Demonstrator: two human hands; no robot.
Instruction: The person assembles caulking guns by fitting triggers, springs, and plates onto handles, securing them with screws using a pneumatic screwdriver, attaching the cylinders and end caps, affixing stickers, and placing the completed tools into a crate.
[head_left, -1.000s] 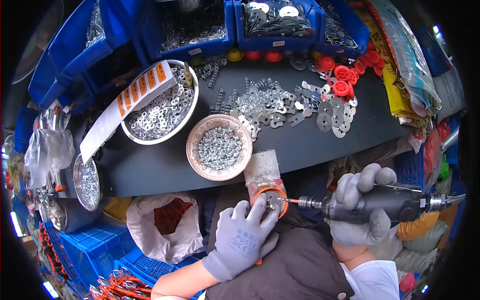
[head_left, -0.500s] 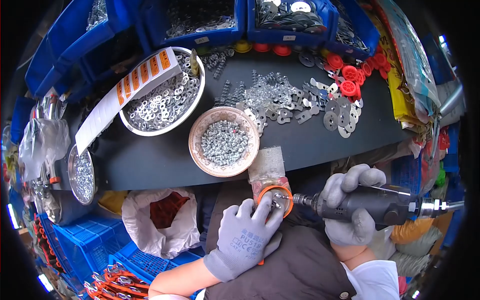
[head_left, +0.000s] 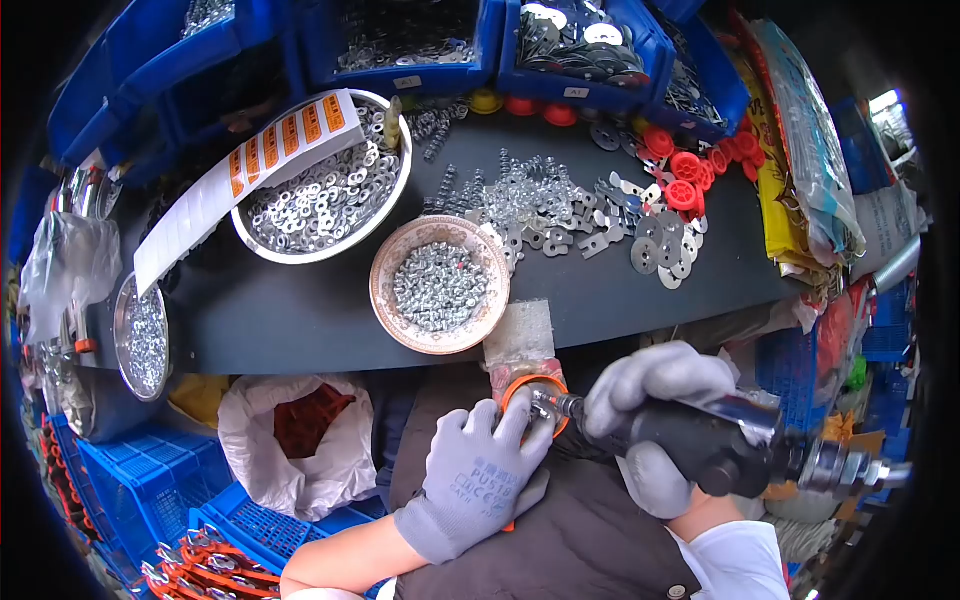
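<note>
My left hand [head_left: 478, 482], in a grey coated glove, grips a round orange part [head_left: 536, 379] near my lap, fingers closed over its side and partly hiding it. Small metal pieces sit inside the orange rim. In my gloved right hand [head_left: 655, 382] is a black power screwdriver [head_left: 705, 447], its fingers wrapped around the body. The tool's tip points left into the orange part, beside my left fingertips; whether it touches a screw I cannot tell. Just above the part, a pale worn block [head_left: 519, 333] sits at the table edge.
A patterned bowl [head_left: 383, 318] of small metal fasteners stands on the dark table [head_left: 280, 325]. Behind it are a white-rimmed bowl [head_left: 405, 170] of washers, a label strip [head_left: 205, 208], springs, plates and red wheels [head_left: 684, 193]. Blue bins [head_left: 410, 82] line the back. A white sack [head_left: 250, 440] stands below.
The screwdriver has tilted, its rear end dropping lower, and my right hand has shifted left with it. My left hand still holds the orange part. The whole view has shifted slightly.
</note>
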